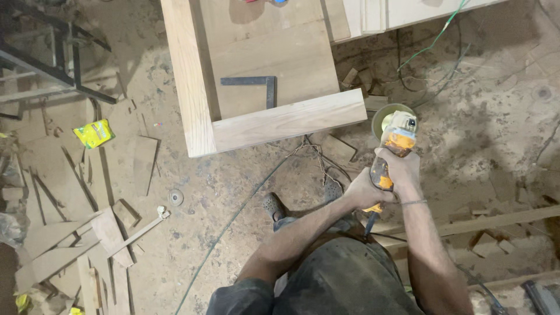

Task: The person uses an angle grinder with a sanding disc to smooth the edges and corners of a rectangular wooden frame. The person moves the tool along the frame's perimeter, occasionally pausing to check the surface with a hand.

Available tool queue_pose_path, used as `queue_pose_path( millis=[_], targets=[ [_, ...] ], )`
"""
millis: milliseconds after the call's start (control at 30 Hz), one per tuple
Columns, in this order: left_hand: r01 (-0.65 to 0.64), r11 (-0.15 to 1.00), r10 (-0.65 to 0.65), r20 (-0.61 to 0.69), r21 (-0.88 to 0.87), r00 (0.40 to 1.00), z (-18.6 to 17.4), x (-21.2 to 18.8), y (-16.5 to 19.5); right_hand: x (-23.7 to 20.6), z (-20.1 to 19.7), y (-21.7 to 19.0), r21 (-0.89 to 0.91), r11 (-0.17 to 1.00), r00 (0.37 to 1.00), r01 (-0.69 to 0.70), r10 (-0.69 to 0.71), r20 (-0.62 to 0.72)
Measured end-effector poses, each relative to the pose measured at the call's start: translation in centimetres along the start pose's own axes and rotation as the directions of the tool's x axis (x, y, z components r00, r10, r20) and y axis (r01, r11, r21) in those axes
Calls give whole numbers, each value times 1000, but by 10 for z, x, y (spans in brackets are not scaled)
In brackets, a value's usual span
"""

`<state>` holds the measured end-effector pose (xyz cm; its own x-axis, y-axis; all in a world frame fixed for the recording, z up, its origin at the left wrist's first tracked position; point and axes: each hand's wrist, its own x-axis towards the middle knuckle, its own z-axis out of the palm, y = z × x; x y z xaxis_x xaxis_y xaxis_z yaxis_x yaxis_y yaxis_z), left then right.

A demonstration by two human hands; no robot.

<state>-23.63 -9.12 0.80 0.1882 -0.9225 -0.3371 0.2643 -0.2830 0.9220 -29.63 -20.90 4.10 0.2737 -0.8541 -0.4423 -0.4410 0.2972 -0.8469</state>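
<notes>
Orange angle grinder sits clamped in both hands, right hand forward and left hand on the handle, at three o'clock of the wooden frame; a firm two-handed grip looks wise

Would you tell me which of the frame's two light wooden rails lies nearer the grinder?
The front rail, running crosswise; its right end nears the angle grinder.
</notes>
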Motion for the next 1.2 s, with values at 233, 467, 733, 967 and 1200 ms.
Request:
queue_pose_path(
  millis=[233,467,733,967,1200],
  targets=[
    [90,990,-110,-199,-111,974,-24,-36,-17,-13,50,8,-106,994,987,29,-11,161],
    [20,976,-72,-235,-217,969,-37,-58,-23,-26,73,10,-20,992,940,122,-109,323],
    [12,980,-30,-85,-198,996,-70,-14,-10,-12,79,-30,102,991,990,83,-94,106],
    [53,985,-68,-85,-163,994,-115,20,-5,30,114,-48,148,989,973,-24,-11,232],
    [65,998,-65,21,16,998,-104,-18,-12,-11,96,-9,229,971,979,-72,25,201]
  ],
)
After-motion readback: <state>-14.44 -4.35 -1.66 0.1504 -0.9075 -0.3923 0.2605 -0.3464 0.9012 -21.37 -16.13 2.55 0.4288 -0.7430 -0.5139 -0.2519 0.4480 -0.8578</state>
